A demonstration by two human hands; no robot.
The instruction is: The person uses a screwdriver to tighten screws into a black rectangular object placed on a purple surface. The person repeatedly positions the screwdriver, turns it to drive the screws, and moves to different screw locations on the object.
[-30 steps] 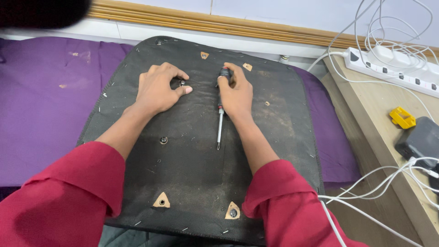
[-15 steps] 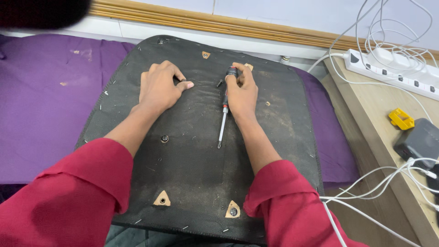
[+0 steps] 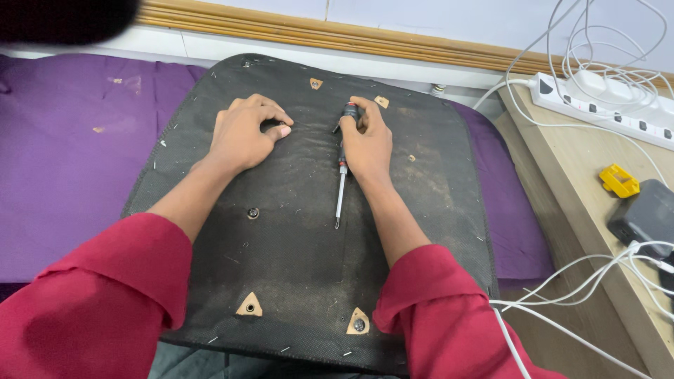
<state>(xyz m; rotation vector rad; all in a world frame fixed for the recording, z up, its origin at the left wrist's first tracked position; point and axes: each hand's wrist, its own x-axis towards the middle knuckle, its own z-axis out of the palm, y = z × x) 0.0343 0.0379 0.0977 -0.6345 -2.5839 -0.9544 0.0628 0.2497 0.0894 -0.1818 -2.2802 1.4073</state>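
A black fabric-covered panel with small triangular cut-outs lies flat in front of me on a purple cloth. My right hand grips the dark handle of a screwdriver, whose shaft points back toward me and rests on the panel. My left hand lies on the panel to the left, fingers curled, thumb and forefinger pinched at a small dark spot; what is pinched is too small to tell. A bolt hole sits by my left forearm.
Purple cloth covers the surface at left. A wooden ledge at right carries a white power strip, white cables, a yellow part and a dark grey adapter. A bolt sits in a near cut-out.
My left hand's fingers opened flat half a second ago and have curled back into a pinch. My right hand, still holding the screwdriver, has shifted only slightly.
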